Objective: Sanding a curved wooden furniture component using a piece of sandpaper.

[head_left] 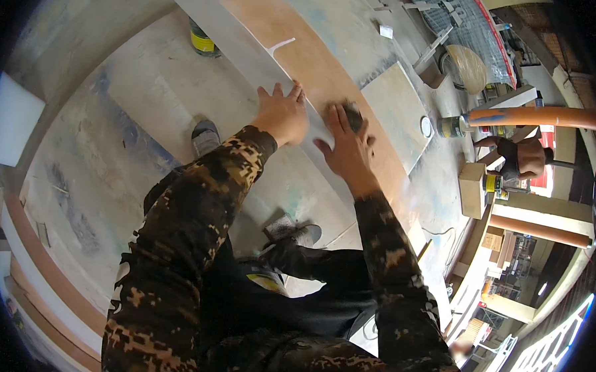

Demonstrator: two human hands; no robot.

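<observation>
A long, curved brown board (330, 68) with a pale grey side face (231, 30) runs diagonally before me. My left hand (284, 113) rests along its near upper edge, with fingers spread and nothing held. Further right, my right hand (348, 147) lies over a small dark pad (353, 118) on the brown surface, its fingers pressing on top. The hand partly covers the pad, so its exact kind is hard to make out. Just beyond my left fingertips, a thin white strip or smear (277, 47) branches across the board's surface.
A can with a yellow band (201, 42) stands behind the board. To the right lie a flat panel (396, 107), a paint can (452, 126), a cardboard box (473, 189) and orange columns (537, 117). Another person (522, 158) is bent over there. A white block (11, 120) is at far left.
</observation>
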